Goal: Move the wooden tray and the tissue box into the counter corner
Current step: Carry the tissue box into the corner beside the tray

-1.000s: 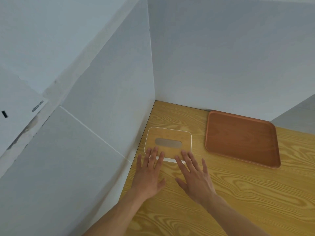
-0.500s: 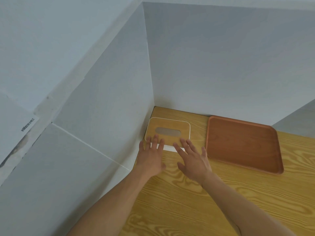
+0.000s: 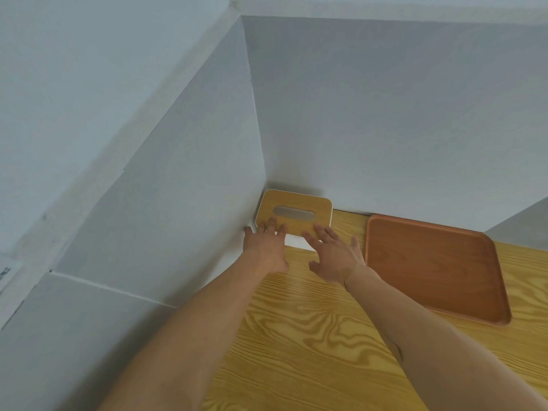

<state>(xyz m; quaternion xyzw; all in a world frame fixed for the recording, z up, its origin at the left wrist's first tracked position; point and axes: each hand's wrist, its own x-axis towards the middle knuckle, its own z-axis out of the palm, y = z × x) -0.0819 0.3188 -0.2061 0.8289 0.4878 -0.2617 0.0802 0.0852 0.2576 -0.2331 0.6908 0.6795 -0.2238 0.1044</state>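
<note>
Forearms are reaching out bare across a pale wooden counter (image 3: 311,336) with bold wavy grain. Ahead of them, the left hand (image 3: 265,247) and the right hand (image 3: 335,258) are lying flat, palms down and fingers spread, gripping nothing; their fingertips are resting on the near edge of the tissue box (image 3: 295,212). The box, just beyond both hands, is showing a light wooden lid with rounded corners, a grey oval slot and a white body beneath, and it is sitting tucked into the corner where two white wall panels (image 3: 385,114) are meeting. Just to the right of the right hand, the wooden tray (image 3: 430,262) is lying flat, reddish-brown with a raised rim and rounded corners, its far edge close to the back wall.
</note>
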